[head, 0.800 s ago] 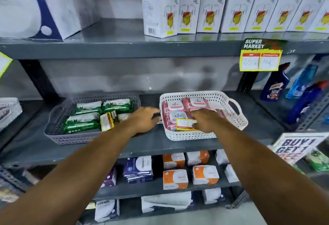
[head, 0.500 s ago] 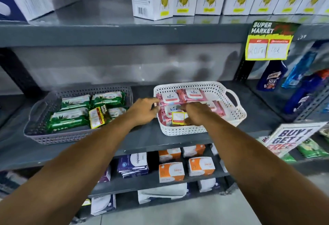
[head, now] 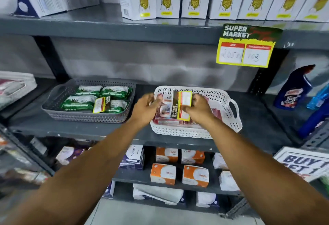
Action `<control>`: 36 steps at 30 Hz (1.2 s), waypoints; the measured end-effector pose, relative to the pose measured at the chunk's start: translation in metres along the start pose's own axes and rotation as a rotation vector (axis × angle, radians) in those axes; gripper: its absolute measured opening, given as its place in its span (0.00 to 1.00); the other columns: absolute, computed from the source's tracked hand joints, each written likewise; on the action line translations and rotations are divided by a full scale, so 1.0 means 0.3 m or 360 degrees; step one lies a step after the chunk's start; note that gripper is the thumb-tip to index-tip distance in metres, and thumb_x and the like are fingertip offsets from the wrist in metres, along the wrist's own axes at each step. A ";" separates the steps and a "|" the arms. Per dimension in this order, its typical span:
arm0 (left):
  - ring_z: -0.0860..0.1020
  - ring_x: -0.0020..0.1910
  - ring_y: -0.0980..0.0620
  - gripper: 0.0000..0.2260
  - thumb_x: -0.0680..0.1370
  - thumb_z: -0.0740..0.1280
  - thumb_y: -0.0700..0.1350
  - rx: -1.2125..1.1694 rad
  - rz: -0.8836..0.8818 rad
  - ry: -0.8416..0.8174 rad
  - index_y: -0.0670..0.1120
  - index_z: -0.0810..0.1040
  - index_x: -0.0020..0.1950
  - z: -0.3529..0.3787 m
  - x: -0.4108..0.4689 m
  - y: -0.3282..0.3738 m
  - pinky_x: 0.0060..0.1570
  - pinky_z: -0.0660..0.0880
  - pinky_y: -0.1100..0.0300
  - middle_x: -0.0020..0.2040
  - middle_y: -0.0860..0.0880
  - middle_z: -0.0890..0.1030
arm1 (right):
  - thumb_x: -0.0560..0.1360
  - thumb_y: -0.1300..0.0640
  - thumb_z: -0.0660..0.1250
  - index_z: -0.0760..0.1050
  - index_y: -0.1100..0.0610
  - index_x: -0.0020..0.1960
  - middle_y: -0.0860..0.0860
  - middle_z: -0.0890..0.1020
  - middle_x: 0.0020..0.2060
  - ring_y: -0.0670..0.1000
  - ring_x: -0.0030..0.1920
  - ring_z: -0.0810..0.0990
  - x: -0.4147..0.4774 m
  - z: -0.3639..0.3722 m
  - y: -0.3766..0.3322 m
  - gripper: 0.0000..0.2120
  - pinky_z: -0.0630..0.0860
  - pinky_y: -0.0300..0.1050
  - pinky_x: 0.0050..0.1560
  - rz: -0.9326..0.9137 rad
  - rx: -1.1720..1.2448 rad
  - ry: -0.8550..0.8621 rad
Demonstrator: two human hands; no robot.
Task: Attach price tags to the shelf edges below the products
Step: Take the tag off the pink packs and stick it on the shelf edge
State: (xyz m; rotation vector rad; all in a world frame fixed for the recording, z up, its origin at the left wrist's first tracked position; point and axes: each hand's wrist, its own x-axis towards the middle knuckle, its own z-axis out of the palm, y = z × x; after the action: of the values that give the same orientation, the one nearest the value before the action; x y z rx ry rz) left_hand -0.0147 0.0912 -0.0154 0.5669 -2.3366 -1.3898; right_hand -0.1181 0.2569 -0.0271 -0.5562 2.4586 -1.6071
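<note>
Two hands meet over the white basket: the left hand, fingers loosely curled and released, beside it; the right hand now lifts the price tag upright above the pink packs, fingers pinching its edge.

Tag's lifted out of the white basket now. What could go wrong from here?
1. The price tag is pinched only at its right edge by the right hand; it could slip back into the white basket.
2. The left hand hovers over the pink packs and might drag one out.
</note>
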 end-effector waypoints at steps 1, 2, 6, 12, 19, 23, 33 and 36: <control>0.77 0.49 0.49 0.13 0.75 0.66 0.57 -0.0125 -0.0064 0.0048 0.49 0.74 0.49 0.020 -0.020 0.005 0.54 0.72 0.53 0.49 0.49 0.80 | 0.69 0.66 0.73 0.69 0.57 0.58 0.56 0.83 0.51 0.53 0.47 0.82 -0.022 -0.006 0.015 0.21 0.80 0.52 0.48 0.0058 0.0189 0.0035; 0.76 0.46 0.50 0.09 0.75 0.68 0.53 -0.0226 -0.0126 0.0064 0.48 0.75 0.45 0.039 -0.040 0.011 0.52 0.72 0.55 0.45 0.49 0.79 | 0.69 0.68 0.73 0.66 0.56 0.61 0.56 0.83 0.50 0.51 0.46 0.82 -0.042 -0.013 0.031 0.26 0.81 0.52 0.46 0.0090 0.0359 0.0044; 0.77 0.42 0.51 0.02 0.73 0.71 0.41 -0.0367 -0.0196 -0.0214 0.43 0.82 0.43 0.091 -0.091 0.038 0.49 0.73 0.56 0.41 0.46 0.81 | 0.69 0.74 0.70 0.62 0.49 0.68 0.51 0.81 0.50 0.52 0.51 0.81 -0.101 -0.032 0.065 0.36 0.80 0.53 0.44 0.0161 0.0863 0.0018; 0.81 0.39 0.54 0.06 0.75 0.69 0.36 -0.0278 -0.0050 -0.0250 0.40 0.83 0.50 0.127 -0.106 0.086 0.47 0.80 0.55 0.46 0.42 0.85 | 0.74 0.67 0.68 0.72 0.53 0.53 0.54 0.82 0.48 0.56 0.47 0.84 -0.154 -0.052 0.058 0.13 0.83 0.53 0.38 0.0262 0.1012 0.0107; 0.80 0.31 0.62 0.10 0.77 0.66 0.36 -0.0174 0.0002 -0.0304 0.38 0.80 0.57 0.105 -0.076 0.120 0.30 0.75 0.71 0.47 0.47 0.83 | 0.74 0.58 0.69 0.76 0.46 0.52 0.49 0.82 0.42 0.46 0.38 0.81 -0.185 -0.106 0.071 0.10 0.79 0.44 0.32 0.0081 0.0498 0.0163; 0.82 0.33 0.63 0.11 0.77 0.65 0.35 -0.0318 -0.0037 -0.0391 0.38 0.78 0.59 0.094 -0.057 0.117 0.35 0.78 0.70 0.43 0.49 0.83 | 0.76 0.58 0.68 0.79 0.47 0.49 0.50 0.83 0.45 0.47 0.41 0.79 -0.194 -0.133 0.059 0.07 0.74 0.39 0.28 0.0217 0.0740 0.0095; 0.79 0.38 0.61 0.10 0.76 0.67 0.36 -0.0102 0.0129 -0.0410 0.40 0.80 0.58 0.097 -0.090 0.126 0.38 0.76 0.73 0.46 0.51 0.82 | 0.73 0.61 0.72 0.72 0.45 0.62 0.53 0.83 0.43 0.47 0.40 0.81 -0.237 -0.162 0.074 0.21 0.79 0.42 0.37 -0.0001 0.0399 0.0037; 0.78 0.39 0.63 0.08 0.76 0.68 0.39 0.0286 0.0378 -0.0424 0.44 0.82 0.54 0.122 -0.172 0.047 0.40 0.71 0.77 0.45 0.54 0.82 | 0.72 0.58 0.73 0.73 0.49 0.62 0.51 0.81 0.43 0.47 0.40 0.81 -0.295 -0.163 0.149 0.21 0.79 0.42 0.42 -0.0096 -0.0004 -0.0053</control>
State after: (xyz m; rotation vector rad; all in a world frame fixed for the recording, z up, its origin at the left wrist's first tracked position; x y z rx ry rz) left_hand 0.0091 0.1507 -0.0247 0.1476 -2.6550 -1.2172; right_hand -0.0625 0.3485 -0.0541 -0.6583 2.4431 -1.6033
